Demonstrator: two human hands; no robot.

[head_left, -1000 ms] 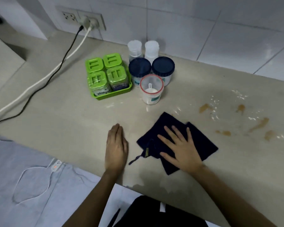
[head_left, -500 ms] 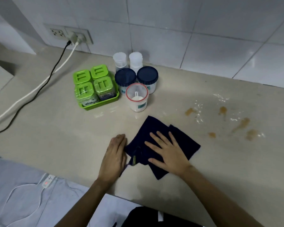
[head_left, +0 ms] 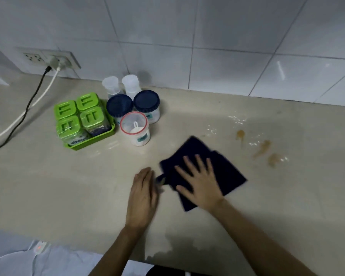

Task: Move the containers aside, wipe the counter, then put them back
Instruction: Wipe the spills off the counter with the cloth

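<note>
A dark blue cloth point(head_left: 225, 168) lies flat on the beige counter point(head_left: 48, 186). My right hand point(head_left: 199, 181) presses on it with fingers spread. My left hand point(head_left: 142, 196) rests flat on the counter just left of the cloth, fingers together, touching its edge. Behind them stands a group of containers: a green tray point(head_left: 100, 136) with several green-lidded jars point(head_left: 88, 114), two blue-lidded jars point(head_left: 146, 100), a red-rimmed clear jar point(head_left: 134, 128) with white powder and a scoop, and two small clear bottles point(head_left: 130, 82).
Brown stains and wet spots point(head_left: 263, 148) mark the counter right of the cloth. A wall socket point(head_left: 54, 60) at the back left feeds a black cable point(head_left: 32, 98) and a white cable point(head_left: 12, 124) across the counter. White tiles rise behind. The counter's front edge lies near me.
My left hand has slid right until it touches the cloth's edge. My right hand stays pressed on the cloth. The camera view has tilted up toward the wall.
</note>
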